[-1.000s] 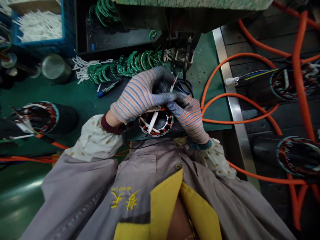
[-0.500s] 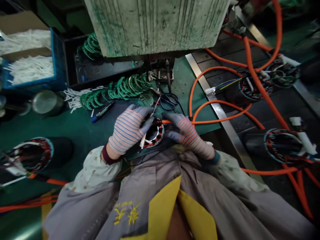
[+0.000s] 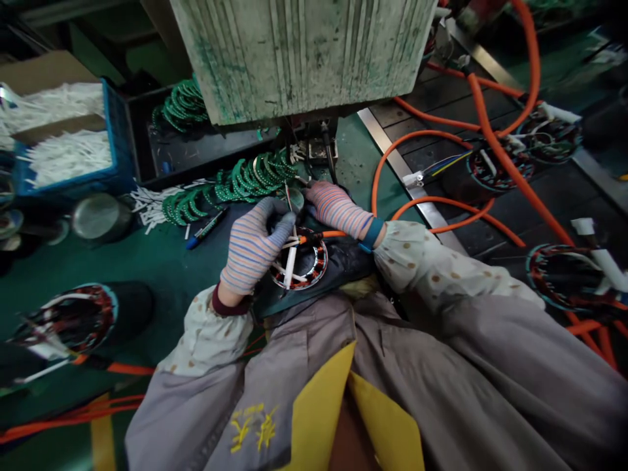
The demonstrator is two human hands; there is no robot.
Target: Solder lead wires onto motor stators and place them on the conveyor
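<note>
My left hand [image 3: 252, 245], in a striped glove with grey fingertips, pinches a thin wire [image 3: 288, 196] that stands up from a ring-shaped motor stator [image 3: 321, 265]. A white sleeve [image 3: 290, 265] hangs across the stator's opening below those fingers. From the stator's right side runs an orange cable [image 3: 333, 233]. My right hand [image 3: 338, 204], gloved alike, reaches forward past the stator to the foot of the machine. Its fingers curl downward beside a small round dish [image 3: 295, 198], and what they hold is hidden.
Green curved strips [image 3: 245, 180] lie behind the stator, with loose white sleeves [image 3: 154, 206] and a blue marker [image 3: 205, 230] to the left. A blue bin [image 3: 115, 154] holds more sleeves. Other stators [image 3: 110, 311] stand left and right. A large worn machine housing [image 3: 304, 59] overhangs the bench.
My right hand has moved from beside the stator forward to the machine's foot, covering the dark cable coil. My left hand stays at the stator, and the white sleeve now shows more fully.
</note>
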